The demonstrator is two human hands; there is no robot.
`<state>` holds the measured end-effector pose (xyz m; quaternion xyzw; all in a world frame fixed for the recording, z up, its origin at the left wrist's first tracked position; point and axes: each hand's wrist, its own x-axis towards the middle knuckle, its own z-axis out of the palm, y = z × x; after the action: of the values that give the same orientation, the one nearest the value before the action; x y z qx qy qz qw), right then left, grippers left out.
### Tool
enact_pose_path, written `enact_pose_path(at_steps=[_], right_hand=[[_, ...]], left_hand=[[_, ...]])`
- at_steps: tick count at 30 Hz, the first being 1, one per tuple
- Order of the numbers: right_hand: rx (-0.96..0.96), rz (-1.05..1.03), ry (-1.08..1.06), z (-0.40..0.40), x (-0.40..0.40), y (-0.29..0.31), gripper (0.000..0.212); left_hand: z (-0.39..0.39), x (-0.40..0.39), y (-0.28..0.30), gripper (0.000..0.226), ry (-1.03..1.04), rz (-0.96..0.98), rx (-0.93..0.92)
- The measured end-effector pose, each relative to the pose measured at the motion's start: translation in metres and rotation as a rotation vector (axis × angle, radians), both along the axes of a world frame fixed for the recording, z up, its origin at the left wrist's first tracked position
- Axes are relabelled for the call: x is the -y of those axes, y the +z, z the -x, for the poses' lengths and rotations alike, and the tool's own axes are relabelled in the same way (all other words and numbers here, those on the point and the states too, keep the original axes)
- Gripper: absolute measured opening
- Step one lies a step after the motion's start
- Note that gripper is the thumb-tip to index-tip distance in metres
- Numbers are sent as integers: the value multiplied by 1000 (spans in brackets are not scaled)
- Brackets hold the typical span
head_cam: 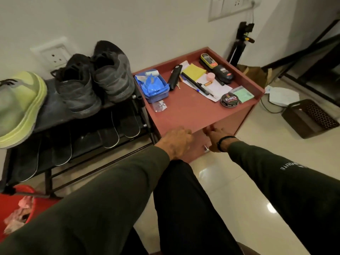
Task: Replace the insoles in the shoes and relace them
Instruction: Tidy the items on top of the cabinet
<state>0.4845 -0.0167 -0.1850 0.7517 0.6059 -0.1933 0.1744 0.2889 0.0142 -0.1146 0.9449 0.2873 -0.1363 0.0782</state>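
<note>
The task looks barely begun: two dark sneakers [93, 78] sit on the rack at upper left, insoles [110, 133] lying on the shelf below. The left hand [176, 142] and right hand [219, 140] reach under the cabinet's [184, 111] front edge at centre; I cannot tell their fingers' state, nor whether laces are present.

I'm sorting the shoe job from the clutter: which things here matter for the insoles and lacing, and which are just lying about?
For the job: dark shoes on the rack's top shelf; insoles on the shelf below.

Lying about: polish tin, blue box, yellow notepad, pens, brown basket, green shoe.
</note>
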Motion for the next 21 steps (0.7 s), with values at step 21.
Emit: enact_pose_path(at_steps=[21], right_hand=[[-110, -77, -229, -25, 61, -22, 36]], left_hand=[[-27, 25, -22, 27, 27, -25, -41]])
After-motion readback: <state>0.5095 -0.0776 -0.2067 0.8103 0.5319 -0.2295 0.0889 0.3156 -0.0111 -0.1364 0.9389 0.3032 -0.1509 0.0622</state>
